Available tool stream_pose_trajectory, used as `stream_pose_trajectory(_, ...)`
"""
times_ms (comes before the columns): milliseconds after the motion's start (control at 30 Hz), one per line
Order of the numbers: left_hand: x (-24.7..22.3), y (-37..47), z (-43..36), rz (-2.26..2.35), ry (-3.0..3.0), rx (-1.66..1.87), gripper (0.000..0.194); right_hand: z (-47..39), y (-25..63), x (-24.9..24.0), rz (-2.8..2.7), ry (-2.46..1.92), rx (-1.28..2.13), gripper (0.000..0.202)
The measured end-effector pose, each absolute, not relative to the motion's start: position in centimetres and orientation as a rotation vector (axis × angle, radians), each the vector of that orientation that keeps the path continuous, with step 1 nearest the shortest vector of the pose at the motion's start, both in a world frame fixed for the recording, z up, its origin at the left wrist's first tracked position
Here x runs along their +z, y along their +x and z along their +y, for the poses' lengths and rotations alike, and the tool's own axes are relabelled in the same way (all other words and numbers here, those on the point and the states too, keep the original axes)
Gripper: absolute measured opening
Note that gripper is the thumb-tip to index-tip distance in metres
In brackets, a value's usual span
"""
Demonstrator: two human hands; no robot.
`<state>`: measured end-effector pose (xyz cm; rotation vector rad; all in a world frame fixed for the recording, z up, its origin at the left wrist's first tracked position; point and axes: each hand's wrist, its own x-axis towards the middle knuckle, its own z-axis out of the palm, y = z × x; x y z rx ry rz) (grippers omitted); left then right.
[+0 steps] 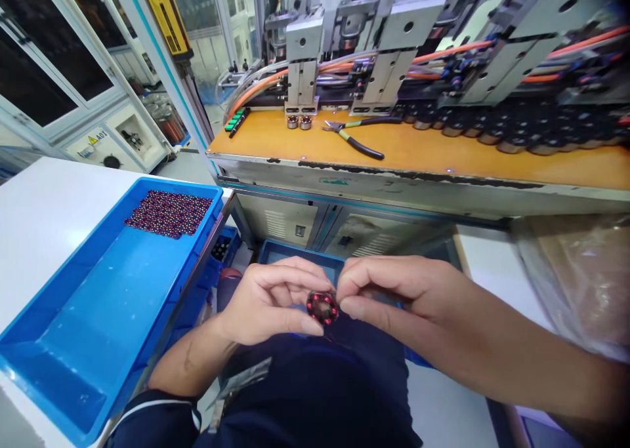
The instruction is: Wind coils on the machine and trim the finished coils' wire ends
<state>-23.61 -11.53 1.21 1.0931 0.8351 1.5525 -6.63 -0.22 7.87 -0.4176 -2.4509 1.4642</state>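
Observation:
A small ring-shaped motor stator (322, 307) with dark teeth and red windings is held up in front of my body. My left hand (275, 300) grips it from the left, thumb below and fingers behind. Close against its right edge, my right hand (394, 294) has thumb and forefinger pinched together. Whatever lies between those fingertips is too small to make out. A faint thin line, possibly wire, hangs under the stator.
At left, a blue tray (98, 290) on a white table holds many similar stators (170, 213) at its far end. Pliers (361, 136), two metal rings and a green-and-black marker lie on the orange bench (266, 136) below the machine. Dark cylindrical parts (492, 132) line the bench's right side.

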Motion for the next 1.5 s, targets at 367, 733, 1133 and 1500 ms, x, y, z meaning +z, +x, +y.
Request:
stream_pose_trajectory(367, 1.1, -23.3, -11.6, 0.793, 1.229, 1.601, 0.054, -1.0, -5.8, 7.9, -2.403, -0.426, 1.544, 0.021)
stream_pose_trajectory(733, 1.2, -23.2, -11.5, 0.725, 1.184, 1.600, 0.049, -0.6, -4.2, 7.4, -2.688, -0.198, 1.295, 0.018)
stream_pose_trajectory(1133, 1.2, -22.9, -11.7, 0.573, 0.821, 1.394, 0.034, -0.2, -5.2, 6.4, -2.441, 0.204, 0.487, 0.011)
stream_pose_trajectory(1500, 1.1, -22.9, -11.6, 0.607, 0.834, 1.409, 0.036, -0.3, -5.1, 6.2, -2.429, 0.158, 0.530, 0.007)
